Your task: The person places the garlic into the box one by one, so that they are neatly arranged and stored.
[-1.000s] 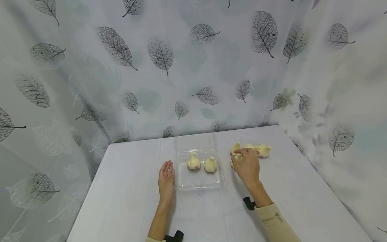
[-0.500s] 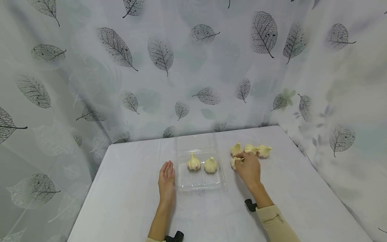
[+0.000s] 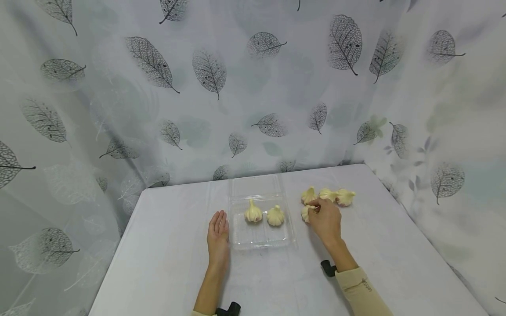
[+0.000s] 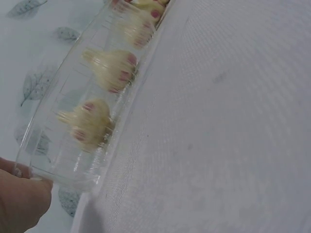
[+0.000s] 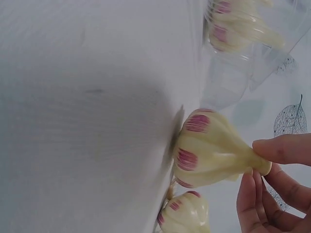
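Observation:
A clear plastic container (image 3: 261, 242) lies with its lid (image 3: 254, 186) folded back. Two garlic bulbs sit inside, a left one (image 3: 253, 213) and a right one (image 3: 275, 216). My left hand (image 3: 218, 237) lies along the container's left side with its fingers straight; in the left wrist view the hand (image 4: 22, 201) is at the container's edge. My right hand (image 3: 326, 220) pinches the neck of another garlic bulb (image 5: 209, 150) between thumb and fingers. That bulb is still on or very close to the table, partly hidden by the fingers in the head view.
Behind the right hand are more garlic bulbs: one at the left (image 3: 309, 195), one in the middle (image 3: 327, 194) and one at the right (image 3: 345, 197). A white cloth covers the table (image 3: 166, 254). Leaf-patterned curtains (image 3: 245, 101) hang behind and at both sides.
My right hand has drawn slightly back toward me and right, its fingertips settling on the near garlic bulb's neck. The left hand and the container have stayed in place.

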The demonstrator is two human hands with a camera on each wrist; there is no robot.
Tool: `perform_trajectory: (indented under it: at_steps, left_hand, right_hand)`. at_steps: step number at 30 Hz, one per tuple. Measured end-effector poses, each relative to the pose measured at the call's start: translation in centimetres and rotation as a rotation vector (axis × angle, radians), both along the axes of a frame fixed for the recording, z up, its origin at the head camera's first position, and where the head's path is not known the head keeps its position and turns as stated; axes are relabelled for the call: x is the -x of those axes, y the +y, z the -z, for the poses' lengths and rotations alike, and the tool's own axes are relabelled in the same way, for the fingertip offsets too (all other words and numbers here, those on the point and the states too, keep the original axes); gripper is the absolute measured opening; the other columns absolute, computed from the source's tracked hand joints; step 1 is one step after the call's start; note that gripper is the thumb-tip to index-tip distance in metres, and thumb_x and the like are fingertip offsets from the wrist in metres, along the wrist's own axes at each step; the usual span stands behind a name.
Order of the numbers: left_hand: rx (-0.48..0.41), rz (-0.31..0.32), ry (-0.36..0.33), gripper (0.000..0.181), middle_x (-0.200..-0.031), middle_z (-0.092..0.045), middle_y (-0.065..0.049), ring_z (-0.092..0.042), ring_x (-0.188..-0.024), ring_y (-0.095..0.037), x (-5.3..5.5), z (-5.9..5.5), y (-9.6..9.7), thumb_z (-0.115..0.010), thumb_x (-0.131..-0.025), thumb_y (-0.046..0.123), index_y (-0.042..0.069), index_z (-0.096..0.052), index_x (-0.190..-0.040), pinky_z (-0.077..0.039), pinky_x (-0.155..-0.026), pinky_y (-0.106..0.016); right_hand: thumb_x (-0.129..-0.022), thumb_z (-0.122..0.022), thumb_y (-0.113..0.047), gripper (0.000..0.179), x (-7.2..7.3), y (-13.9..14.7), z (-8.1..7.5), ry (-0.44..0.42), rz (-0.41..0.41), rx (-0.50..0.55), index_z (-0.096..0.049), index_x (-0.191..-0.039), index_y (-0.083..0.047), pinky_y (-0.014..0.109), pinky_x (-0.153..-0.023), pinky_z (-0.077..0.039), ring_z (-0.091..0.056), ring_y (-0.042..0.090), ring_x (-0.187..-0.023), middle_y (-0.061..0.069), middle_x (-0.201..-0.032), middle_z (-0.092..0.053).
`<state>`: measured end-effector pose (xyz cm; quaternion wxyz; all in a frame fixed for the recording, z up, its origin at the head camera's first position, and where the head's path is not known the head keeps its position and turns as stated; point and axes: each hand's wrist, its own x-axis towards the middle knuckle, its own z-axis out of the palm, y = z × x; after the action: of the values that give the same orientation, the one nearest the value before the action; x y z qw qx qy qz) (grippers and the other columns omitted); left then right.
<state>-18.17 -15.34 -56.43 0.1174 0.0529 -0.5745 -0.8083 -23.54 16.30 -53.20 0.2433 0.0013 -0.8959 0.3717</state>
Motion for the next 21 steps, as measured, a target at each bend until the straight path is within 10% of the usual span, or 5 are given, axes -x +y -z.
perform_trajectory:
  at_steps: [21]
  left_hand:
    - [0.004,0.004,0.012,0.057,-0.169,-0.029,-0.007,-0.027,-0.157,-0.019,-0.1,-0.1,0.1,-0.038,-0.110,-0.004,0.003,-0.020,-0.163,-0.034,-0.122,-0.021]
  right_hand:
    - [-0.084,-0.076,-0.002,0.011,0.0,-0.3,-2.2,0.065,0.002,0.053,-0.079,-0.095,-0.002,0.053,-0.081,-0.055,-0.067,0.028,-0.078,0.012,-0.086,-0.071]
